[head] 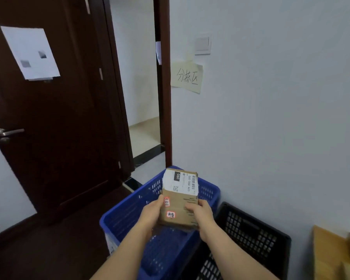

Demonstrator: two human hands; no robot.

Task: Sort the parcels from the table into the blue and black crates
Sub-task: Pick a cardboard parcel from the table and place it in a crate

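Head view: both hands, left hand [152, 214] and right hand [200, 216], grip one parcel [179, 201] above one blue crate [129, 215]. One black crate [255, 235] sits right; dark door [59, 118] far left, white wall [271, 118].

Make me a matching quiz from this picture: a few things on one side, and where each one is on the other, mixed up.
Things:
1. parcel
2. blue crate
3. black crate
4. handwritten note

Places:
A. stuck on the wall beside the door frame
B. on the floor, against the wall, right of the other crate
C. held in both hands
D. on the floor, below the parcel

Pairs: 1-C, 2-D, 3-B, 4-A
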